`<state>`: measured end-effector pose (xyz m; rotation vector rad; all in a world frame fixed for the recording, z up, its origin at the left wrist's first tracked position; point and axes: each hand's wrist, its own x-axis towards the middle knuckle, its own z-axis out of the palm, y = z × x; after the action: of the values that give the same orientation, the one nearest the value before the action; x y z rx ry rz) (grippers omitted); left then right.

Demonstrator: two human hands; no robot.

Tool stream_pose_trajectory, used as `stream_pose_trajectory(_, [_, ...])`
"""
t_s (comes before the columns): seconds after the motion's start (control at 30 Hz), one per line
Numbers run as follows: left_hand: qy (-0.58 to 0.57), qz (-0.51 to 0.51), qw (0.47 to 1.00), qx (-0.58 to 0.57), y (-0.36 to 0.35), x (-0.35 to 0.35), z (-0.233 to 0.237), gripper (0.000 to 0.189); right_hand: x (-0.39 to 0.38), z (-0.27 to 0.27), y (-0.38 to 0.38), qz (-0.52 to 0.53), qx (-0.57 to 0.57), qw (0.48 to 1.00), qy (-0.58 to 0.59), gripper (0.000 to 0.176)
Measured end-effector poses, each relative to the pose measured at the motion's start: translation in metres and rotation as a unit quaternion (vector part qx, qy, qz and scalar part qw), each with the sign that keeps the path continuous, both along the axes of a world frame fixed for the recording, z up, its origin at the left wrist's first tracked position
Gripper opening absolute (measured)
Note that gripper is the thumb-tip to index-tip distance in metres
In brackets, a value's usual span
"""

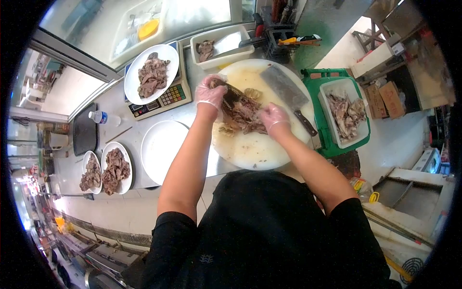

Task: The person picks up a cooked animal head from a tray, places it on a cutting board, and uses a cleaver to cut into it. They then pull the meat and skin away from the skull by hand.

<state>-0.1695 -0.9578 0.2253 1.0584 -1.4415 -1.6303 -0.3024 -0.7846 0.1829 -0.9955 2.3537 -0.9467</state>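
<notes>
Both of my hands wear clear plastic gloves over the round white cutting board (250, 155). On the left, my left hand (211, 91) is closed on the upper end of a dark piece of cooked meat (232, 98). My right hand (273, 117) has its fingers pressed together at the right side of the shredded meat (244, 115). Pale lumps lie above and below the meat. A wide cleaver (285, 87) rests on the board's upper right, its dark handle pointing down toward the right edge.
A plate of meat (153, 77) sits on a scale (163, 98). Left are an empty white plate (163, 149), two meat plates (116, 168) (91, 173) and a bottle (103, 118). A bin of bones (345, 115) stands right; a tray with a knife (221, 48) is behind.
</notes>
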Motion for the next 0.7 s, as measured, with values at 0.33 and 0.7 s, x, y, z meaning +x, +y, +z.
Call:
stream_pose_trajectory(0.33, [0.041, -0.007, 0.999, -0.004, -0.001, -0.003, -0.016, 0.029, -0.001, -0.005, -0.002, -0.05, -0.063, 0.98, -0.18, 0.024])
stream_pose_trajectory(0.7, [0.028, -0.034, 0.997, -0.061, 0.006, -0.008, -0.012, 0.027, -0.024, 0.013, 0.022, -0.077, -0.213, 0.806, -0.547, 0.018])
